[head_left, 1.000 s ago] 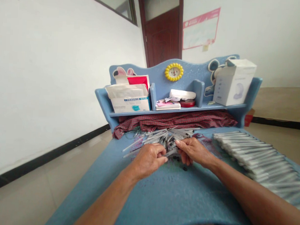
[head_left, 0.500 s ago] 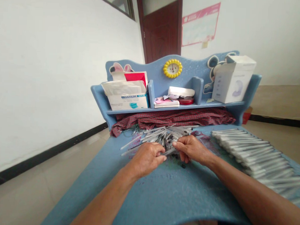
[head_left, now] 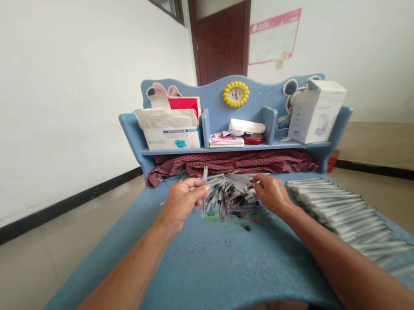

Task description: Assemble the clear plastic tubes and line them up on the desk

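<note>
My left hand [head_left: 187, 197] is closed in a pinch on a clear pen barrel [head_left: 205, 173], held nearly upright at the left side of a pile. The pile of pen parts [head_left: 222, 192] mixes clear tubes with small black pieces. At its right back edge, my right hand [head_left: 270, 190] has its thumb and fingers pinched together. Something small and dark shows at those fingertips, too small to name. One loose black cap-like piece [head_left: 247, 228] lies on the blue desk [head_left: 202, 264] in front of the pile.
Rows of pens [head_left: 341, 211] are stacked on the right, beside my right forearm. Behind the pile lies a red plaid cloth [head_left: 234, 160] under a shelf [head_left: 238, 149]. A mask box [head_left: 173, 137] and a white carton [head_left: 316, 114] stand on the shelf.
My hands have moved apart from close together over the pile. The pen barrel in my left hand now stands upright; my right hand has shifted back to the pile's far right edge.
</note>
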The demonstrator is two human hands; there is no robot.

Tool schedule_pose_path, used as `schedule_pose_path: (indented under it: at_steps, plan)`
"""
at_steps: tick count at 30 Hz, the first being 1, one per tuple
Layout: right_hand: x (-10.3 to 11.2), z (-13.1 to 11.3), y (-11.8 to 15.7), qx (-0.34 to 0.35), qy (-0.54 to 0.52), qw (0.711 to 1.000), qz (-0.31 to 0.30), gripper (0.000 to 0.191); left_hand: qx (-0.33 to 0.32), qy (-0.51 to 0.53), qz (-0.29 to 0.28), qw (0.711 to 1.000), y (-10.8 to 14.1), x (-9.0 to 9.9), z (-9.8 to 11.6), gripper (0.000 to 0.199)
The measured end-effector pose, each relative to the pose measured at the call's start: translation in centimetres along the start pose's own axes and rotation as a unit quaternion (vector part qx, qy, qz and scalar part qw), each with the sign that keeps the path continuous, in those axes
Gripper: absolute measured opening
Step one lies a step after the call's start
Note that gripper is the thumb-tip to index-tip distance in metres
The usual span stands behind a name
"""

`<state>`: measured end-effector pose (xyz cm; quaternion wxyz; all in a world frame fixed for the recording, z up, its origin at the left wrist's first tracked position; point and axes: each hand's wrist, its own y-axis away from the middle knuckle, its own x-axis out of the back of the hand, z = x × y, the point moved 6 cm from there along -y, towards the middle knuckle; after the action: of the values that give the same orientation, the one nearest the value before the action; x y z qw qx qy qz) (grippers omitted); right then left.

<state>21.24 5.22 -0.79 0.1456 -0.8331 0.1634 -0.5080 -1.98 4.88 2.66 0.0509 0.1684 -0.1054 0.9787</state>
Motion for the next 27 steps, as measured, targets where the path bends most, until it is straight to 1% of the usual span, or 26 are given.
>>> schedule_pose_path:
  at_steps: [3, 5, 8, 12, 16, 18, 23, 27]
  plan:
    - [-0.2, -0.3, 0.2, 0.017, 0.116, 0.992, -0.048, 0.025, 0.005, 0.010, 0.009, 1.000, 0.0, 0.0, 0.0, 0.024]
    - [-0.4, -1.0, 0.5, 0.055, 0.166, 0.981, -0.083, 0.026, 0.005, 0.008, 0.004, 1.000, 0.0, -0.1, -0.1, 0.023]
    - [-0.5, -2.5, 1.3, 0.126, 0.211, 0.963, -0.107, 0.027, 0.003, -0.003, -0.008, 1.000, 0.1, -0.5, 0.0, 0.021]
    - [-1.3, -3.7, 2.2, 0.191, 0.260, 0.937, -0.135, 0.024, 0.007, -0.012, -0.009, 1.000, 0.2, -0.8, -0.1, 0.018]
    - [-2.1, -4.8, 2.8, 0.259, 0.275, 0.915, -0.144, 0.024, 0.010, -0.010, -0.010, 1.000, 0.2, -1.0, -0.3, 0.017]
    - [-2.3, -5.3, 2.9, 0.280, 0.276, 0.908, -0.147, 0.022, 0.013, -0.009, -0.011, 1.000, 0.1, -1.1, -0.5, 0.017]
    - [-2.6, -5.9, 3.0, 0.291, 0.277, 0.902, -0.157, 0.019, 0.021, -0.002, -0.013, 1.000, 0.2, -1.4, -0.7, 0.015]
    - [-2.2, -6.2, 3.2, 0.296, 0.261, 0.908, -0.138, 0.021, 0.022, 0.008, -0.008, 1.000, 0.1, -1.3, -0.8, 0.015]
